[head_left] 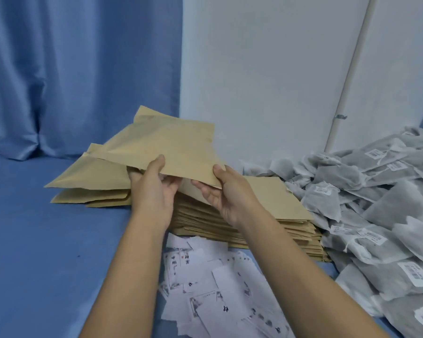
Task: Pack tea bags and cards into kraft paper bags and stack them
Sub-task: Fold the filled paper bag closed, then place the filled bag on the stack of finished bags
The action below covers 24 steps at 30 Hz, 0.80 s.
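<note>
Kraft paper sits pinched in both my grips. My left hand (154, 189) holds the near edge of a kraft paper bag (166, 145), thumb on top and fingers curled beneath. My right hand (225, 191) clasps the same edge further right in the same way. The bag hangs tilted above the pile, its far end raised toward the wall; I cannot tell whether anything is inside it.

Under my hands lies a thick stack of flat bags (279, 203). Just left of it, partly behind the held bag, rests a looser heap of bags (91, 176). Printed white cards (217, 284) are scattered against the stack's near side, under my forearms. Grey tea bags (376, 203) with white labels are heaped against its right side. Everything lies on blue cloth (47, 252), with a blue curtain (71, 69) and a white wall (266, 69) behind.
</note>
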Tool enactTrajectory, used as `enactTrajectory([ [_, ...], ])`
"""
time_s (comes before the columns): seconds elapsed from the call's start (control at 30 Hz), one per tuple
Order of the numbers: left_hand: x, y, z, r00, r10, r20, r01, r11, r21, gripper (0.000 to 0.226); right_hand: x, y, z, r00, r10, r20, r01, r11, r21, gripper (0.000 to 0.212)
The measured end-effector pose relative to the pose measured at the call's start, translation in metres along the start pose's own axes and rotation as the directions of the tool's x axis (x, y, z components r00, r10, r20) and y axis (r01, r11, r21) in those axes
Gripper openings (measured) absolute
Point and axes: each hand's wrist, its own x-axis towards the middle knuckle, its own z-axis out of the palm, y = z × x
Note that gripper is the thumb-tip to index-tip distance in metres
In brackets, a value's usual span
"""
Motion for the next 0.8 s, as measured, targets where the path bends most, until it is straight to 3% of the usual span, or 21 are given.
enactTrajectory([
  [0.1,0.043,0.03,-0.001,0.996,-0.085,0.002,0.084,0.983,-0.161,0.037,0.038,-0.003,0.049,1.0,0.021,0.012,-0.02,0.999,-0.035,0.024],
  [0.13,0.056,0.038,-0.001,0.991,-0.135,-0.009,0.132,0.975,-0.177,0.038,0.053,-0.002,0.059,1.0,-0.005,-0.031,0.0,0.986,-0.167,0.033],
  [0.17,0.064,0.044,-0.004,0.983,-0.181,-0.031,0.174,0.971,-0.163,0.039,0.068,-0.001,0.064,0.993,-0.076,-0.087,0.037,0.921,-0.388,0.042],
  [0.2,0.069,0.045,-0.008,0.974,-0.217,-0.066,0.207,0.97,-0.127,0.04,0.079,0.001,0.064,0.972,-0.193,-0.135,0.067,0.774,-0.629,0.048],
  [0.23,0.072,0.044,-0.014,0.967,-0.234,-0.104,0.225,0.97,-0.095,0.038,0.087,0.002,0.06,0.934,-0.326,-0.146,0.087,0.605,-0.791,0.049],
  [0.27,0.072,0.04,-0.021,0.962,-0.237,-0.133,0.23,0.971,-0.069,0.035,0.09,0.004,0.053,0.901,-0.413,-0.136,0.102,0.505,-0.857,0.05],
  [0.3,0.071,0.036,-0.028,0.959,-0.245,-0.145,0.24,0.969,-0.051,0.029,0.092,0.007,0.044,0.878,-0.463,-0.127,0.117,0.462,-0.879,0.049],
  [0.4,0.063,0.021,-0.039,0.955,-0.231,-0.185,0.231,0.973,-0.023,0.016,0.09,0.015,0.012,0.871,-0.477,-0.121,0.131,0.461,-0.878,0.041],
  [0.5,0.056,0.012,-0.041,0.966,-0.156,-0.206,0.167,0.985,0.036,0.032,0.078,0.021,-0.009,0.906,-0.416,-0.078,0.099,0.386,-0.917,0.022],
  [0.63,0.041,0.004,-0.036,0.979,-0.097,-0.179,0.116,0.988,0.1,0.02,0.057,0.023,-0.025,0.944,-0.325,0.049,0.133,0.239,-0.962,0.056],
  [0.7,0.029,-0.002,-0.029,0.98,-0.058,-0.193,0.093,0.98,0.177,0.023,0.047,0.025,-0.033,0.961,-0.241,0.135,0.16,0.088,-0.983,0.074],
  [0.8,0.015,-0.017,-0.019,0.961,-0.051,-0.273,0.127,0.955,0.267,0.026,0.033,0.026,-0.049,0.957,-0.203,0.207,0.189,-0.101,-0.977,0.074],
])
